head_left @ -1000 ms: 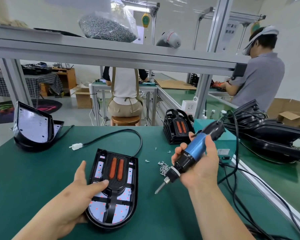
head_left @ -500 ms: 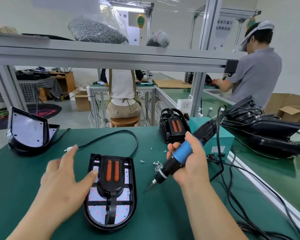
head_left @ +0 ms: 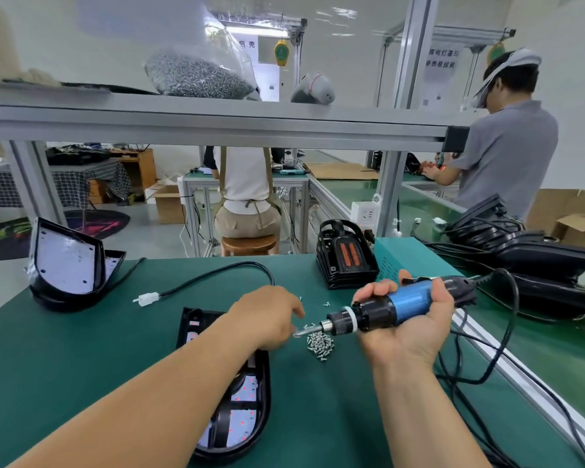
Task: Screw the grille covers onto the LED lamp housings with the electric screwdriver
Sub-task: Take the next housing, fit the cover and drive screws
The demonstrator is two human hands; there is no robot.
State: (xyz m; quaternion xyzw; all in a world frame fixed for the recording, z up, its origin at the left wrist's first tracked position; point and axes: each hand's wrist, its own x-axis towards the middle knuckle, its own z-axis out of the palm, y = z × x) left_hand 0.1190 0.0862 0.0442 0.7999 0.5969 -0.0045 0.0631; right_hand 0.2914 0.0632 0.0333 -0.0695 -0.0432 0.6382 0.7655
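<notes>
Left hand [head_left: 267,315]: fingertips curled at bit [head_left: 309,330] tip; screw held or not, cannot tell. Right hand [head_left: 409,336]: wrapped round screwdriver [head_left: 409,304], bit level. Screws [head_left: 320,344]: heap just below. Lamp [head_left: 247,417]: under left forearm. Advice: seat one screw square on bit.

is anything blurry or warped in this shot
Head view: the left hand is smeared by motion near the screwdriver tip; the right hand and screw pile look sharper; the wide-angle lens makes the shelf posts lean; lighting is even, shadows faint.
</notes>
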